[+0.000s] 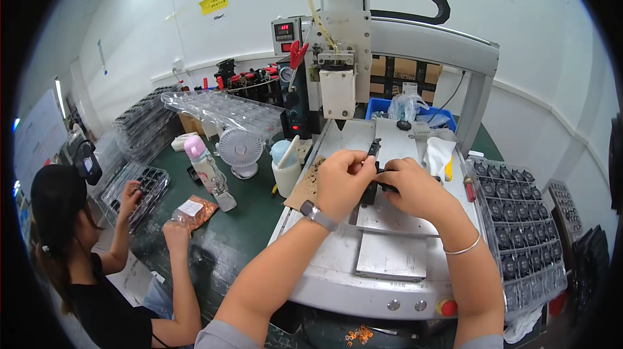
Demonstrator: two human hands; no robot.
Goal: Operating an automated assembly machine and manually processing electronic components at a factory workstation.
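Note:
Both my hands are together over the metal bed of a benchtop dispensing machine (pixel 339 93), just in front of its nozzle. My left hand (pixel 345 181), with a watch on the wrist, is closed in a pinch on a small black plastic part (pixel 374 146) that sticks up past the fingertips. Close beside it, my right hand (pixel 416 188) has its fingers curled round another black piece (pixel 388 187), mostly hidden under them. A black block (pixel 368 194) stands on the bed below my hands. Whether the black pieces are joined, I cannot tell.
To the right stands a clear tray (pixel 519 219) filled with black parts. A red button (pixel 446 307) is on the machine's front. Leftward are a small fan (pixel 241 150), a bottle (pixel 206 164), a white container (pixel 286 170) and a co-worker (pixel 84 245) handling another tray (pixel 139 193).

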